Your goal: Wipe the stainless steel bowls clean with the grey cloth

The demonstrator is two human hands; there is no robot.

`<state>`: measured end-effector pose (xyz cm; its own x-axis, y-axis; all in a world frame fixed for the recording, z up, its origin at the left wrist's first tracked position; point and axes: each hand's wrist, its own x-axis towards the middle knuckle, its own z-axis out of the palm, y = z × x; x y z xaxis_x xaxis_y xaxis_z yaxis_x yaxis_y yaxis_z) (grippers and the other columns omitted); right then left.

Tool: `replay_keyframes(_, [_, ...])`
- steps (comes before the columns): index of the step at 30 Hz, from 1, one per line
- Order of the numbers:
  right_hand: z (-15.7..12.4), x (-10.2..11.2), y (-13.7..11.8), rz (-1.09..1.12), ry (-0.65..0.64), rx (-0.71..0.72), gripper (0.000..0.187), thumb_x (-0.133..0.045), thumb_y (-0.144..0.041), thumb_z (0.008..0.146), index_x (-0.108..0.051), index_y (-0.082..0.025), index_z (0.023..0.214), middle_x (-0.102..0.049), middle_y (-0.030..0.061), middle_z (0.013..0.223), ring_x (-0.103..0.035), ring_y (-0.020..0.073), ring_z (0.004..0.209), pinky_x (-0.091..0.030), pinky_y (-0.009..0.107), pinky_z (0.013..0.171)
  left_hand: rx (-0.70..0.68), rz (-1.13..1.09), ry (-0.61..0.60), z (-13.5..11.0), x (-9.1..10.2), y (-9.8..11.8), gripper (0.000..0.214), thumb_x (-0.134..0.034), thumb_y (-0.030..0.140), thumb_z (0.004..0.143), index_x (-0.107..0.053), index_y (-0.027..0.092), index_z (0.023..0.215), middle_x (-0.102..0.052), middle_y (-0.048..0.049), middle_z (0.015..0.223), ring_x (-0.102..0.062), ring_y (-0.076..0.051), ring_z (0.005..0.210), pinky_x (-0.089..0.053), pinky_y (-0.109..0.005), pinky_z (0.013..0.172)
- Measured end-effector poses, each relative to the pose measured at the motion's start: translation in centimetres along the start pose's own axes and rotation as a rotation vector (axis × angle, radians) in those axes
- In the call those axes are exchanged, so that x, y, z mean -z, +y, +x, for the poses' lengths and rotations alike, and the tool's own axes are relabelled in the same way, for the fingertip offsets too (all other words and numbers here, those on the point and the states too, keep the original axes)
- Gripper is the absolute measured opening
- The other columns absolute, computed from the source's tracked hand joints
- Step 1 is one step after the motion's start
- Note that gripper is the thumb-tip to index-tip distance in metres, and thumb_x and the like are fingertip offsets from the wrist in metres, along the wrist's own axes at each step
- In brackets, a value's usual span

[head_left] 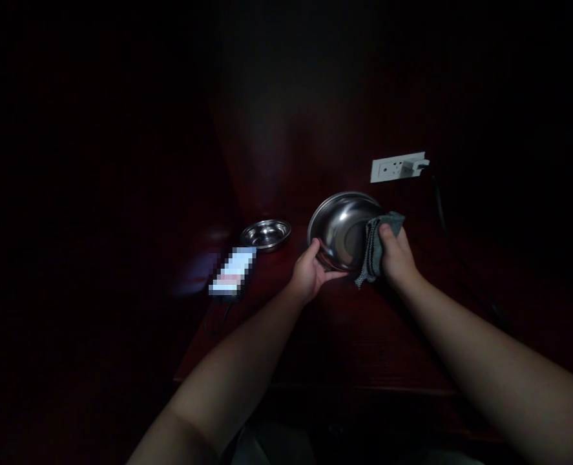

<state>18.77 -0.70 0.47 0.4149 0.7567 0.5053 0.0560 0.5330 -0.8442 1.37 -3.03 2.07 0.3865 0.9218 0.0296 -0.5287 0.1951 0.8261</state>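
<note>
1. Resting on the table (315, 352) just beyond the phone (232, 272), the small bowl (265, 236) is standing upright, apart from the left hand (309, 276); its share of the work, done or pending, is not showing.
2. The large bowl (337, 226) is undergoing handling, and the cloth (374, 248) is covering part of its right side. By judgement, wiping is in progress; the portions completed and outstanding are not showing.
3. The left hand is gripping the large bowl at its lower-left rim, the thumb pressing at the edge and the fingers reaching underneath.
4. The large bowl is lying between both hands, tilting with its hollow apparently facing the person. Contact with the table is not showing clearly.
5. The right hand (397, 257) is clasping the bunched cloth, apparently holding it against the bowl.
6. Farther right, the wall socket (387, 170) is carrying a plug (413, 165).
</note>
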Motion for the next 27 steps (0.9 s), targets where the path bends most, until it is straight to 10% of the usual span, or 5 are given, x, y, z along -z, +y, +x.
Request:
replay_keyframes(11, [0.6,1.1,-0.5,-0.182,0.087,0.186,0.044,-0.049,-0.057,0.077,-0.051,-0.023,0.104,-0.056,0.0049,0.094,-0.055,0.0216,0.088,-0.041,0.046,0.087,-0.113,0.067,0.061,-0.1,-0.3,0.1,0.016,-0.051,0.031,0.082,-0.052,0.019,0.092,-0.06,-0.0033,0.084,-0.06,-0.016,0.074,-0.048,-0.053,0.078])
replay_keyframes(27, [0.5,1.0,-0.4,-0.118,0.031,0.169,0.042,-0.049,-0.056,0.077,-0.052,-0.023,0.102,-0.057,0.0048,0.094,-0.055,0.0223,0.091,-0.041,0.048,0.09,0.05,-0.033,-0.001,-0.1,-0.1,-0.2,0.043,-0.047,0.049,0.081,-0.057,0.017,0.108,-0.059,-0.0148,0.114,-0.055,-0.033,0.108,-0.042,-0.058,0.088])
